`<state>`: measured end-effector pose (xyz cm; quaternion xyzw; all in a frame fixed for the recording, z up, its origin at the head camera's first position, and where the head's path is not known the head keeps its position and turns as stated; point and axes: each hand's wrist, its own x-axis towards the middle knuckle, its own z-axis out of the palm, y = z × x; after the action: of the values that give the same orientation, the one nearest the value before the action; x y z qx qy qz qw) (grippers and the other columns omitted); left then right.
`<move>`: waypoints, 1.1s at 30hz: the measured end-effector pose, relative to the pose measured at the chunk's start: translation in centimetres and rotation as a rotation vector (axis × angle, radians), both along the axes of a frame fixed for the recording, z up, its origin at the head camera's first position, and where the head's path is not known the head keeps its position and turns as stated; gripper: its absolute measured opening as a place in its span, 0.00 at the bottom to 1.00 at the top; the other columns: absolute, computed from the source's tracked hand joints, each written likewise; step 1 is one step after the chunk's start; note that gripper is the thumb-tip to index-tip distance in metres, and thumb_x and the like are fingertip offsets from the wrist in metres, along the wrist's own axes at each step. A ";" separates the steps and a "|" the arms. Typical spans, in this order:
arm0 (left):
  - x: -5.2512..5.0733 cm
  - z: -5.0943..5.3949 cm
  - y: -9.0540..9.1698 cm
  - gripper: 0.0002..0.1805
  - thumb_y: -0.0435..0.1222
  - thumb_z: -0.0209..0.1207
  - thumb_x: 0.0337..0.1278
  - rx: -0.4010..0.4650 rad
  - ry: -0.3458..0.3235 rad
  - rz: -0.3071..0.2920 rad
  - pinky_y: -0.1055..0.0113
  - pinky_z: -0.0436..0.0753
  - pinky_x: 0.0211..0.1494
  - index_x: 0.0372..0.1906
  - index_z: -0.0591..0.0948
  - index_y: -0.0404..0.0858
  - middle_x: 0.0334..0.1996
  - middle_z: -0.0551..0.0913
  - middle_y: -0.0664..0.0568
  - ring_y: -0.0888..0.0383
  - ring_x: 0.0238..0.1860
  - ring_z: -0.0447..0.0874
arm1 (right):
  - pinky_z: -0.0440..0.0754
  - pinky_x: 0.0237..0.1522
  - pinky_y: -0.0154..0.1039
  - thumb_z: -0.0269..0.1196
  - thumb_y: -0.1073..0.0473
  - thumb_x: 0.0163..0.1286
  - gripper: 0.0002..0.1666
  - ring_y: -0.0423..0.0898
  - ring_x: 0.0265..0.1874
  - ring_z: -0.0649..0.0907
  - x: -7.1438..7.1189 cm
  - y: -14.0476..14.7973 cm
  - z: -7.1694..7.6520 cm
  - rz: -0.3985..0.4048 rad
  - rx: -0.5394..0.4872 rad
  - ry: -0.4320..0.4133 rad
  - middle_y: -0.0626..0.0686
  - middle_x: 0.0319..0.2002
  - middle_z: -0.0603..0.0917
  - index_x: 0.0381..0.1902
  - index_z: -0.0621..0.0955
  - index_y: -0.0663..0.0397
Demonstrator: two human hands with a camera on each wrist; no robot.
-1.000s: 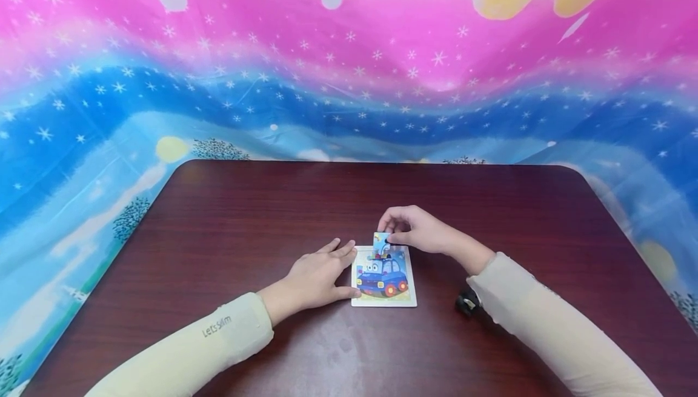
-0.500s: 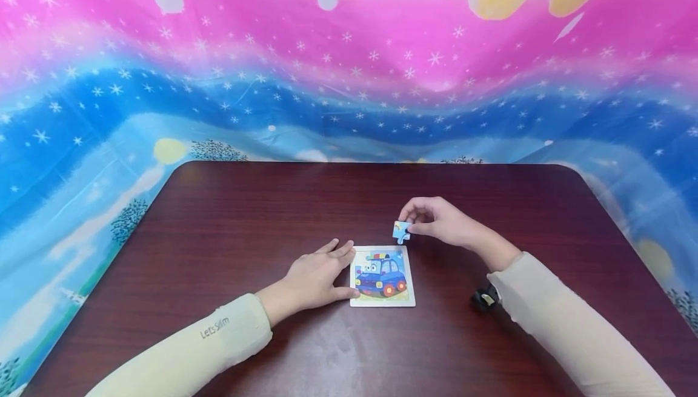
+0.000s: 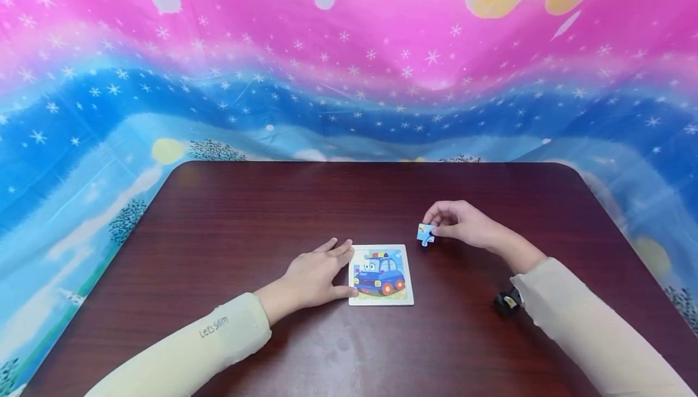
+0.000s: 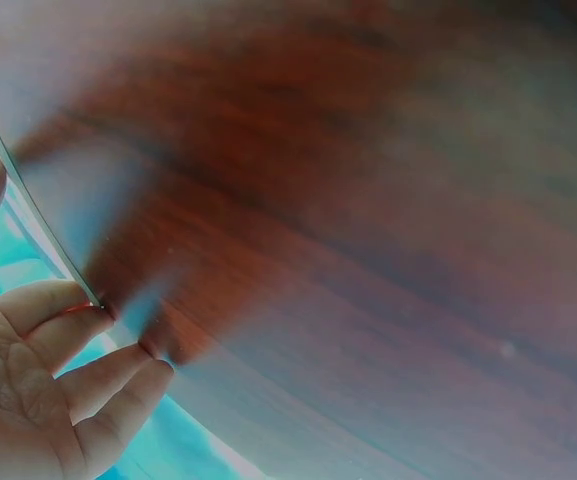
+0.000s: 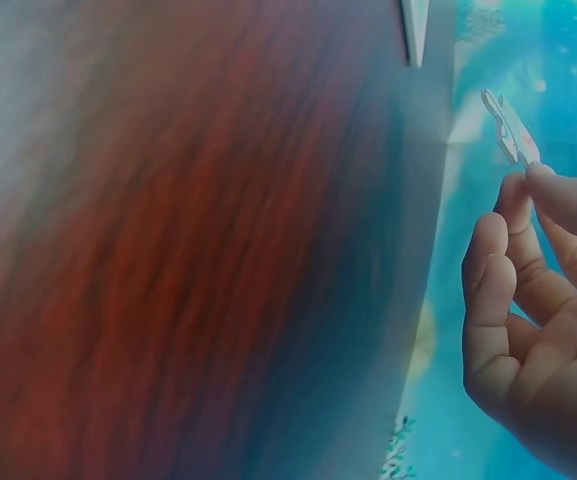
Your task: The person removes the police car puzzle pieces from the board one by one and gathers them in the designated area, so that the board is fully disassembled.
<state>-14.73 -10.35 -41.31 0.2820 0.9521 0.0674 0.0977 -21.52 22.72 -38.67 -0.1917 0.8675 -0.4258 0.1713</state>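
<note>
The table (image 3: 272,203) looks glossy wood — puzzle frame (image 3: 380,302) smooth, sleeves (image 3: 240,327) matt cloth, backdrop (image 3: 327,82) creased fabric.

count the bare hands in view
2: the left hand touches the left edge of the car puzzle, and the right hand pinches a loose piece off its far right corner. Neither is hidden.

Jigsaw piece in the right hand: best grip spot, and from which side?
I'd pinch the jigsaw piece across its two flat faces at the right edge, coming from the right. It looks thin and is tipped up, so both faces seem reachable. The right hand holds it there, leaving the left side and the bottom knob uncovered.
</note>
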 end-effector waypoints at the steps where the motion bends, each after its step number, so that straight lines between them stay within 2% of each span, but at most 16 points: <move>1: 0.0 0.0 0.0 0.45 0.65 0.61 0.55 0.000 0.000 -0.001 0.49 0.83 0.56 0.72 0.70 0.43 0.75 0.64 0.54 0.49 0.76 0.62 | 0.79 0.36 0.37 0.62 0.71 0.67 0.10 0.46 0.35 0.78 0.0 0.2 -0.1 0.001 0.005 -0.006 0.57 0.37 0.83 0.46 0.82 0.60; 8: 0.0 0.1 0.0 0.45 0.65 0.61 0.54 0.000 -0.001 0.004 0.47 0.82 0.56 0.72 0.70 0.44 0.75 0.64 0.55 0.50 0.77 0.62 | 0.79 0.36 0.36 0.62 0.72 0.67 0.09 0.45 0.33 0.78 -0.1 0.8 -0.6 0.027 0.025 -0.063 0.57 0.36 0.83 0.45 0.81 0.62; 15: 0.1 0.1 0.0 0.45 0.64 0.62 0.55 0.004 0.004 0.000 0.47 0.83 0.55 0.72 0.71 0.43 0.75 0.65 0.54 0.49 0.76 0.62 | 0.79 0.35 0.37 0.61 0.72 0.67 0.08 0.47 0.32 0.78 -0.1 0.8 -1.2 0.086 0.022 -0.088 0.58 0.34 0.83 0.44 0.80 0.65; 19: 0.1 0.1 0.1 0.45 0.64 0.62 0.54 0.003 0.003 0.000 0.47 0.83 0.55 0.72 0.71 0.43 0.75 0.65 0.54 0.49 0.76 0.62 | 0.79 0.35 0.37 0.60 0.72 0.67 0.08 0.48 0.31 0.79 -0.2 0.7 -1.5 0.093 0.026 -0.102 0.58 0.34 0.83 0.44 0.80 0.65; 23: 0.1 0.2 0.1 0.45 0.64 0.62 0.54 0.002 -0.003 0.003 0.46 0.82 0.56 0.72 0.71 0.43 0.75 0.65 0.54 0.49 0.76 0.62 | 0.79 0.34 0.36 0.60 0.73 0.67 0.08 0.48 0.31 0.79 -0.4 0.8 -1.7 0.100 0.039 -0.079 0.58 0.35 0.83 0.44 0.80 0.64; 33: 0.1 0.3 0.1 0.45 0.63 0.62 0.55 0.009 -0.005 0.003 0.47 0.83 0.55 0.72 0.71 0.42 0.75 0.65 0.54 0.49 0.76 0.62 | 0.78 0.33 0.34 0.62 0.72 0.67 0.08 0.46 0.30 0.79 -0.5 1.1 -1.4 0.086 0.119 0.045 0.55 0.35 0.83 0.44 0.80 0.63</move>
<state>-14.63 -10.29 -41.02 0.2809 0.9519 0.0725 0.0985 -22.06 23.81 -40.07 -0.2278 0.8859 -0.3612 0.1810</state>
